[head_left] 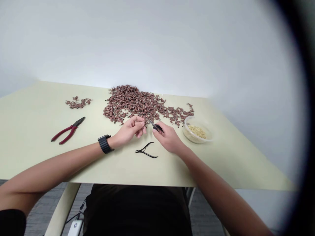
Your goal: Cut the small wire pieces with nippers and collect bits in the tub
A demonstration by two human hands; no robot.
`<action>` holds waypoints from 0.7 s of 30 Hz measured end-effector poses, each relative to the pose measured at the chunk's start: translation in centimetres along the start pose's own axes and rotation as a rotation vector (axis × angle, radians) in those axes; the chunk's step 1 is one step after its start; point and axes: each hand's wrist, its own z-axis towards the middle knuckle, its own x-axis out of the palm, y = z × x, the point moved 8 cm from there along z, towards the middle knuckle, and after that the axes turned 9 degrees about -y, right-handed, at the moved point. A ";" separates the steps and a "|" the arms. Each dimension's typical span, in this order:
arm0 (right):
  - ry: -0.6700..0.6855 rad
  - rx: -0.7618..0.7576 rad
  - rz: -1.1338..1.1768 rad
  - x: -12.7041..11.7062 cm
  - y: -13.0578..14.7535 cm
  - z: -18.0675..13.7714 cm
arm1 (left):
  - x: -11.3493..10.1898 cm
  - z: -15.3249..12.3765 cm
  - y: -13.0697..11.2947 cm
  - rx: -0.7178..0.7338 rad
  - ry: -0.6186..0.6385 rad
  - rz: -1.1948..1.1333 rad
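My left hand (130,130), with a black watch (105,144) on the wrist, is pinched shut on a small piece I cannot make out, just in front of a big heap of small brown pieces (137,104). My right hand (167,137) is closed round a small black tool (154,126) whose metal tip points at the left fingers. A second pair of small black pliers (146,151) lies on the table between my wrists.
Red-handled pliers (68,130) lie at the left of the pale table (29,114). A small pile of brown pieces (78,103) sits at the back left. A clear tub (197,129) with yellowish bits stands right of my right hand. A white wall is behind.
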 end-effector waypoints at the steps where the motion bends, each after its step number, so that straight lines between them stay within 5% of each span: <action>1: 0.007 -0.007 -0.010 0.0 0.0 0.0 | 0.0 0.0 0.0 -0.005 0.002 -0.003; 21: 0.082 -0.020 0.013 0.1 0.2 0.0 | 0.1 0.1 0.1 -0.005 0.012 0.008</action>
